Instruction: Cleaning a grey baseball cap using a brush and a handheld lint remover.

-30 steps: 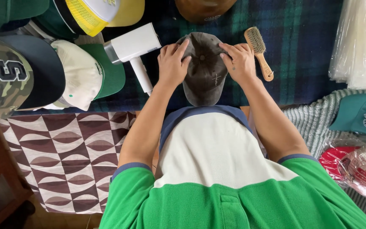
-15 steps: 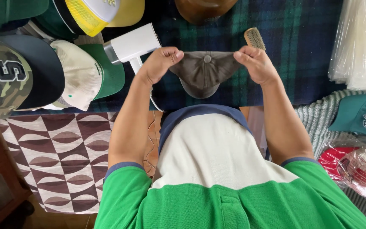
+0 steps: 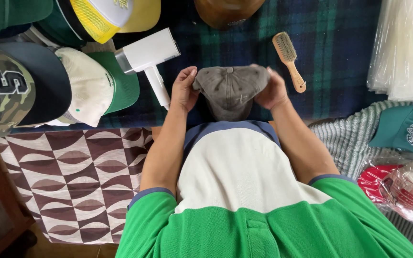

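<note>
A faded brown cap is held up in front of my chest, crown facing me, brim pointing down toward my shirt. My left hand grips its left side and my right hand wraps around its right side, fingers partly hidden behind the crown. Below lies a dark green and blue plaid blanket. A white handheld steamer rests just left of my left hand. A wooden brush lies just up and right of my right hand.
Several caps crowd the left: a camouflage one, a cream and green one, a yellow mesh one. A brown cap sits at the top. Clear plastic bags lie right, with a green cap and bagged caps below.
The cap was lifted off the blanket and folded flat between both hands, then opened back into a rounded crown now held lower and closer. The brush is fully uncovered again.
</note>
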